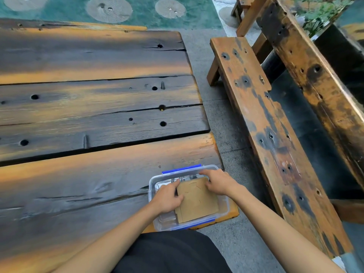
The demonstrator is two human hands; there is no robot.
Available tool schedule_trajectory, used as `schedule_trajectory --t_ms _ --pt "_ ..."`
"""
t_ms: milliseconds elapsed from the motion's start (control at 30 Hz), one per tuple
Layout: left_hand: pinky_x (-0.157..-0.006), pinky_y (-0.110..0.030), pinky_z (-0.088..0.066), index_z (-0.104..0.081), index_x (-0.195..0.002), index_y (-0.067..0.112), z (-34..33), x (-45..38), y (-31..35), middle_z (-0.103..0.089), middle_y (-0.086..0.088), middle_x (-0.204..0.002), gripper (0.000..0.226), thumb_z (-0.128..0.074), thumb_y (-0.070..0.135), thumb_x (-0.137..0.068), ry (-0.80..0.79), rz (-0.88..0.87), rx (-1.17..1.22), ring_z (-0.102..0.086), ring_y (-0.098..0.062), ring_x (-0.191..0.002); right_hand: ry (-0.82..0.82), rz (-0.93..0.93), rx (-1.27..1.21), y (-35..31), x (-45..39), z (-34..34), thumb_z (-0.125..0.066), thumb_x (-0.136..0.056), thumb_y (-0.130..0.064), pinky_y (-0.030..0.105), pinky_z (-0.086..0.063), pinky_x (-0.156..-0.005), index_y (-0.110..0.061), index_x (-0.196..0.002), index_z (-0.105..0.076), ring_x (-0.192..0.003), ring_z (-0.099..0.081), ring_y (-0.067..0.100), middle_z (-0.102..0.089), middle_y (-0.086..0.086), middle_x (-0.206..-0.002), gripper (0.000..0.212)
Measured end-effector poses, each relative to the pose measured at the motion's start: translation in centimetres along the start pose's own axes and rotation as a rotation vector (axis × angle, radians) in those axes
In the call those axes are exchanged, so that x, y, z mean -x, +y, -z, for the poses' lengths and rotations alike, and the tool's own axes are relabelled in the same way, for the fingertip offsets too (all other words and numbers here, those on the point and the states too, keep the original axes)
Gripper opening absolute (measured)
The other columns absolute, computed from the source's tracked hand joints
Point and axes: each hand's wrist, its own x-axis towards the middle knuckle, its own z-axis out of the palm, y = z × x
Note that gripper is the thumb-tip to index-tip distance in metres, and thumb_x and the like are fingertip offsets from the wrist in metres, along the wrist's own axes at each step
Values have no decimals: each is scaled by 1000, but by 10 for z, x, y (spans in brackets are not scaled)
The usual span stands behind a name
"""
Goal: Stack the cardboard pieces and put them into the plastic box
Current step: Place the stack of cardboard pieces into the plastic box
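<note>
Clothing: a dark garment (pixel 173 253) fills the bottom edge, with both bare forearms reaching forward from it.
Plastic box (pixel 155 219): clear, with blue clips on its near and far sides; it sits at the near right corner of the table, close to the edge.
Cardboard pieces (pixel 199 201): a flat brown stack, lying tilted inside the plastic box, its edges not squared to the walls.
Left hand (pixel 168 198): palm down on the left side of the stack, fingers curled over the cardboard edge and pressing on it.
Right hand (pixel 218 183): on the far right corner of the stack, fingers bent around that corner, index finger stretched along the box's far rim.
Table (pixel 88 119): broad weathered wooden planks, dark with orange streaks, dotted with round holes and cracks.
Bench (pixel 262 123): worn wood, to the right of the table across a strip of grey paving.
Ground beyond: a green surface (pixel 145 18) with pale round patches.
</note>
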Motion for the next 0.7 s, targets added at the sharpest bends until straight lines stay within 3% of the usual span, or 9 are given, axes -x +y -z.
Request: schedule_trajectory --t_ms 67,233,333,400,500,567,700 --pt "-74 -32 -48 -21 -157 14 2 0 2 -65 -6 -88 73 -51 35 -94 -47 -13 -57 -64 -23 -91 0 12 -2 2 -1 0 -45 -96 -14 43 -47 -100 -32 -146 -48 -120 -60 30 -63 9 -135 54" --pt "-74 -38 -53 15 -156 18 1 1 3 -64 -10 -87 93 -48 44 -92 -193 -8 -141 -62 -21 -79 21 25 -23 7 -2 -4 -46 -96 -10 39 -47 -99 -26 -141 -56 -116 -62 29 -69 10 -125 49" --pt "-85 -43 -52 22 -154 20 -3 -2 7 -63 -15 -111 101 -47 51 -89 -218 -27 -211 -61 -27 -95 24 32 -36 7 -2 -5 -46 -97 -12 38 -48 -98 -26 -139 -58 -115 -63 29 -70 9 -123 46" --pt "-81 -39 -48 24 -154 20 -6 -3 10 -62 -18 -118 103 -47 54 -88 -215 -20 -244 -59 -28 -95 26 31 -36 8 -3 -8 -45 -98 -13 39 -48 -98 -27 -140 -58 -115 -63 30 -70 10 -124 46" --pt "-72 -35 -40 23 -154 21 -10 -4 13 -64 -16 -108 104 -48 55 -85 -204 2 -272 -59 -28 -91 21 15 -18 7 -5 -10 -42 -98 -15 43 -49 -100 -28 -142 -55 -119 -60 36 -65 13 -131 48" --pt "-73 -35 -40 16 -157 23 -10 -6 14 -63 -17 -118 103 -47 57 -82 -180 42 -258 -59 -30 -99 21 -4 5 5 -6 -12 -39 -97 -15 45 -48 -101 -27 -142 -53 -120 -59 39 -63 16 -133 49" --pt "-96 -43 -46 -18 -156 22 -9 -13 17 -51 -13 -143 88 -38 68 -83 -25 117 -201 -52 -33 -125 35 3 64 -3 -8 -16 -36 -99 -24 48 -49 -98 -20 -136 -57 -119 -58 39 -62 16 -132 43"
